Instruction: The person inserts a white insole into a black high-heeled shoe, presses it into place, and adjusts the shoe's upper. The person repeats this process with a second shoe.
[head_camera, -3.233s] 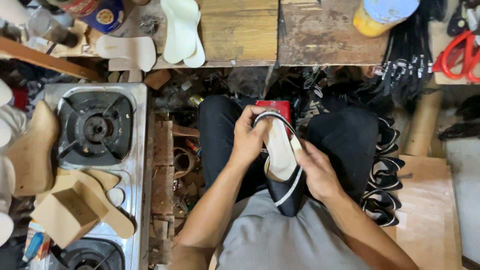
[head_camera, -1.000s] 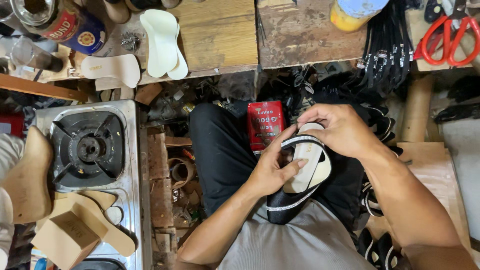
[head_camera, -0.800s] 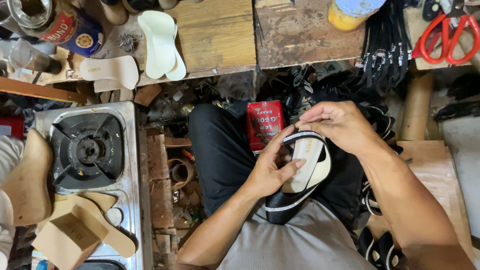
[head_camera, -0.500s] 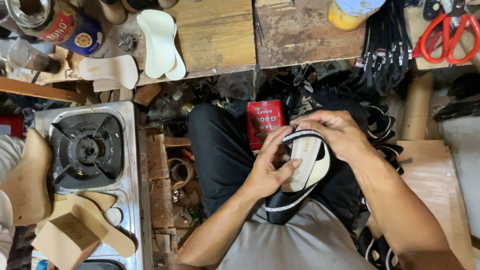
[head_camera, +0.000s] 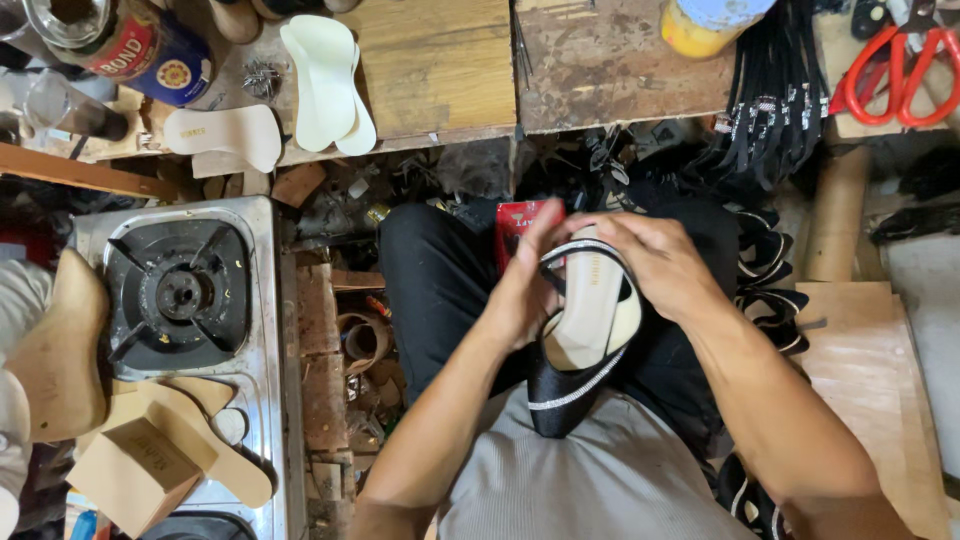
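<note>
Head view: black shoe (head_camera: 585, 345) with pale insole lies on the person's lap, over dark trousers. Left hand (head_camera: 525, 290) grips its left edge; right hand (head_camera: 655, 265) clasps the toe end. Gas stove (head_camera: 185, 300) well apart, left.

The right hand (head_camera: 655, 265) hides the shoe's (head_camera: 585, 340) toe (hands blurred).
</note>
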